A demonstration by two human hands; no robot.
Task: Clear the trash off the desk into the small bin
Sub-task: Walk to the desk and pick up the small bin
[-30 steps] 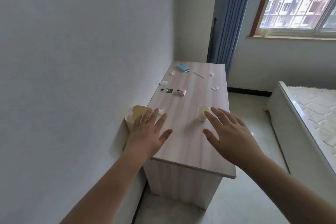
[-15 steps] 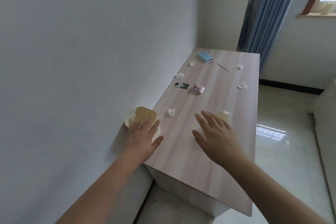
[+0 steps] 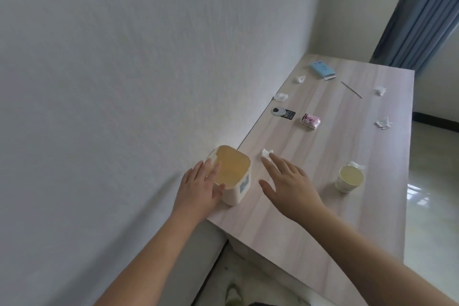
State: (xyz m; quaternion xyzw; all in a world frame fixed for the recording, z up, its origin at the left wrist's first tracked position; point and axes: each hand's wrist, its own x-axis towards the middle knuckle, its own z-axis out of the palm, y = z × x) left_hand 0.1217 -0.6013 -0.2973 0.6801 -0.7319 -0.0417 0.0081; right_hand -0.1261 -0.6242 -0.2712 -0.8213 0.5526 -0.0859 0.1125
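A small cream bin with a yellowish inside stands at the desk's near left edge by the wall. My left hand rests against its near left side, fingers on the rim. My right hand hovers open over the desk, fingertips just short of a crumpled white tissue. More tissue scraps lie farther back by the wall and on the right. A paper cup stands to the right with a tissue behind it.
A blue pack, a thin stick, a pink packet and a black card with a round disc lie on the far half. The white wall runs along the desk's left; blue curtain at the far right.
My view swung left and down. My left hand settled against the bin's side. My right hand shifted left from near the cup toward the tissue beside the bin.
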